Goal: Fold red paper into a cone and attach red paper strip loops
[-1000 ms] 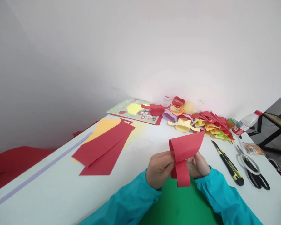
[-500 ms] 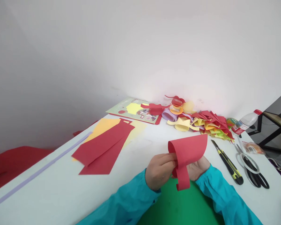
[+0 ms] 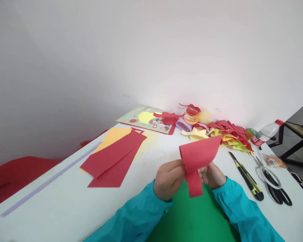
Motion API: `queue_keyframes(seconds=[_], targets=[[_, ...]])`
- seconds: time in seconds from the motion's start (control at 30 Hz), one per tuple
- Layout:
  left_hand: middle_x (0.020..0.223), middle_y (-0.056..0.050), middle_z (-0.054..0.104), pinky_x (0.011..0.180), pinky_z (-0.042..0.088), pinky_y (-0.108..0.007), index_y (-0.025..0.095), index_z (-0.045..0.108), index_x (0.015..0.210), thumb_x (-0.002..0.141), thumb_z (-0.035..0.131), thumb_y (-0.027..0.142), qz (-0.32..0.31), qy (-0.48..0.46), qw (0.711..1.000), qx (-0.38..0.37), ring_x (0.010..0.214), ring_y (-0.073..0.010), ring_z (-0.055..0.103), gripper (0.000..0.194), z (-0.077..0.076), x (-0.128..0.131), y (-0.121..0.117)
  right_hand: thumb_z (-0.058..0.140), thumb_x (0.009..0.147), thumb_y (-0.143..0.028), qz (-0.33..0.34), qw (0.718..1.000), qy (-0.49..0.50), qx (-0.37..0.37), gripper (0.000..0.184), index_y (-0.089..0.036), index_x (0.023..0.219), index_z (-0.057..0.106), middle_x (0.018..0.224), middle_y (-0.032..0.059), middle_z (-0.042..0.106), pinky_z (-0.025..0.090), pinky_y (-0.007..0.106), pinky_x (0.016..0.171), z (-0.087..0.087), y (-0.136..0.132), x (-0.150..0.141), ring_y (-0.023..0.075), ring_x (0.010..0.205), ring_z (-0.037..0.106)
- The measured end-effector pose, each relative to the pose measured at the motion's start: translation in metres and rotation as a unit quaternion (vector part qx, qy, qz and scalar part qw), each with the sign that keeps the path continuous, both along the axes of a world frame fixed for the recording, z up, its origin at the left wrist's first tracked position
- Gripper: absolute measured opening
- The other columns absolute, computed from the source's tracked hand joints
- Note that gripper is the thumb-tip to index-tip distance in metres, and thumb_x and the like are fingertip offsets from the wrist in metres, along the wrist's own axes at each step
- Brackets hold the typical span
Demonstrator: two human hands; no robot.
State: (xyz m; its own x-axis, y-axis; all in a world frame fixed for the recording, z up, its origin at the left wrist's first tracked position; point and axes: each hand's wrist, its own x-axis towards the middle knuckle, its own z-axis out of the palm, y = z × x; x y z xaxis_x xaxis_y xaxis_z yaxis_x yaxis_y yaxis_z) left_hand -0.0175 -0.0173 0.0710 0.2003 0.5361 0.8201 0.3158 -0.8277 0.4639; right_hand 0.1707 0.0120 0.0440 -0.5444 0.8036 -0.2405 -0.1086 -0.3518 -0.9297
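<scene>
The left hand (image 3: 169,178) pinches the curled red paper (image 3: 199,155). The right hand (image 3: 214,175) is just behind; I can't tell its grip.

I am seeing two long sleeves of plain, bright turquoise cloth, the left sleeve (image 3: 131,215) lying nearer the left edge of the white table (image 3: 53,208) and the right sleeve (image 3: 244,210) nearer its right edge. From my remote seat I am making out a smooth fabric that is wrinkling in soft folds along both forearms and gathering into a puckered cuff at each wrist, a small dark crease marking the left cuff (image 3: 164,205). Beyond the cuffs, the left hand (image 3: 168,179) and the right hand (image 3: 214,176) are showing bare.
</scene>
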Motion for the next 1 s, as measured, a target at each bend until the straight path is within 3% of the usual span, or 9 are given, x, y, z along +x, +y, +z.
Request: queue_keyframes(seconds=[0.07,0.13,0.27,0.37,0.5,0.6,0.7,0.8,1.0], targets=[[0.078,-0.008,0.070,0.061,0.048,-0.022,0.021,0.069,0.084,0.079,0.046,0.009,0.029,-0.021,0.999,-0.033,0.068,-0.0167,0.064,0.027,-0.001,-0.002,0.005,0.024,0.081,-0.067,-0.035,0.998,-0.022,0.055,0.074,-0.016,0.042,0.060,0.064,0.0074,0.061,0.039,0.028,0.061,0.016,-0.001,0.003,0.0147,0.061,0.054],[0.078,-0.007,0.069,0.061,0.048,-0.022,0.021,0.069,0.086,0.079,0.045,0.009,0.041,-0.031,0.998,-0.041,0.069,-0.0163,0.064,0.028,-0.002,-0.003,0.009,0.023,0.084,-0.062,-0.056,0.992,0.050,0.098,0.071,-0.018,0.040,0.057,0.061,0.0061,0.059,0.038,0.029,0.061,0.036,-0.007,0.004,0.0139,0.057,0.051],[0.085,-0.010,0.068,0.065,0.048,-0.021,0.018,0.066,0.089,0.079,0.044,0.007,0.021,-0.003,1.000,-0.010,0.075,-0.0158,0.064,0.026,-0.004,-0.003,0.012,0.028,0.084,-0.060,-0.001,0.987,0.113,0.116,0.058,-0.019,0.078,0.068,0.088,0.0081,0.064,0.040,0.034,0.074,0.062,-0.030,-0.004,0.0191,0.078,0.056],[0.082,-0.010,0.067,0.062,0.048,-0.021,0.015,0.064,0.082,0.079,0.044,0.006,-0.006,0.016,1.000,0.015,0.072,-0.0150,0.063,0.023,-0.006,0.000,0.011,0.026,0.086,-0.059,0.045,0.988,0.100,0.111,0.060,-0.017,0.091,0.067,0.093,0.0100,0.065,0.040,0.037,0.080,0.063,-0.041,-0.013,0.0211,0.083,0.058],[0.072,-0.007,0.066,0.054,0.046,-0.020,0.016,0.063,0.073,0.077,0.042,0.006,-0.026,0.001,0.999,0.028,0.061,-0.0127,0.060,0.023,-0.008,0.002,0.012,0.019,0.088,-0.057,0.032,0.991,0.086,0.094,0.062,-0.018,0.099,0.066,0.095,0.0106,0.066,0.041,0.042,0.084,0.057,-0.047,-0.019,0.0237,0.090,0.059],[0.074,-0.007,0.067,0.060,0.049,-0.023,0.015,0.066,0.081,0.074,0.046,0.007,-0.074,-0.030,0.996,-0.044,0.066,-0.0152,0.062,0.023,-0.006,0.002,0.012,0.020,0.088,-0.055,0.005,0.981,0.009,0.195,0.059,-0.020,0.104,0.064,0.106,0.0098,0.063,0.037,0.044,0.091,0.059,-0.051,-0.018,0.0247,0.100,0.055],[0.075,-0.006,0.069,0.067,0.050,-0.026,0.016,0.070,0.080,0.073,0.051,0.010,-0.110,-0.092,0.975,-0.167,0.071,-0.0182,0.064,0.021,0.000,0.003,0.011,0.023,0.088,-0.055,-0.004,0.941,-0.092,0.327,0.055,-0.023,0.109,0.062,0.113,0.0081,0.059,0.035,0.041,0.095,0.071,-0.058,-0.017,0.0244,0.105,0.052],[0.070,-0.005,0.070,0.060,0.048,-0.026,0.016,0.072,0.074,0.071,0.058,0.015,-0.138,-0.161,0.940,-0.266,0.066,-0.0185,0.063,0.014,0.007,0.005,0.007,0.024,0.087,-0.057,0.016,0.896,-0.163,0.412,0.056,-0.022,0.113,0.059,0.110,0.0089,0.059,0.036,0.041,0.094,0.080,-0.064,-0.017,0.0251,0.104,0.051],[0.057,-0.002,0.066,0.050,0.043,-0.023,0.015,0.071,0.064,0.064,0.068,0.019,-0.200,-0.256,0.876,-0.356,0.053,-0.0149,0.058,0.005,0.013,0.009,0.003,0.020,0.088,-0.055,0.041,0.844,-0.151,0.513,0.057,-0.022,0.115,0.058,0.107,0.0077,0.061,0.036,0.040,0.093,0.077,-0.066,-0.013,0.0248,0.104,0.049]])
